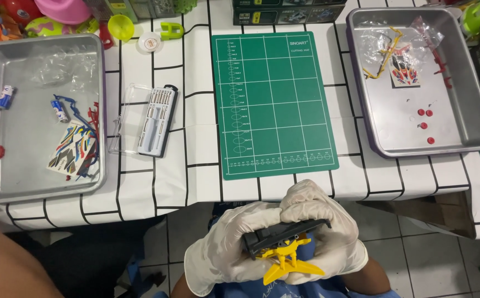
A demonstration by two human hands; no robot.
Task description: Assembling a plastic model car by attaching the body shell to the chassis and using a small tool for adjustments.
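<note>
A green gridded cutting mat [273, 102] lies on the white black-lined bench [196, 182], straight ahead of the grip. Ahead and left of it sits a clear-lidded case of small screwdrivers [154, 120], then a metal tray [8, 165] holding a colourful sticker sheet [70, 150]. Ahead and right, another metal tray [460, 99] holds small red round parts [424, 118].

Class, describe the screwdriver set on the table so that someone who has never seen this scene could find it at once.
Start at the green cutting mat in the middle of the white gridded tablecloth. Look left, toward the big metal tray: between them lies the screwdriver set. It is a slim dark case of pale bits with a clear lid open beside it, the only boxed tool there.
</note>
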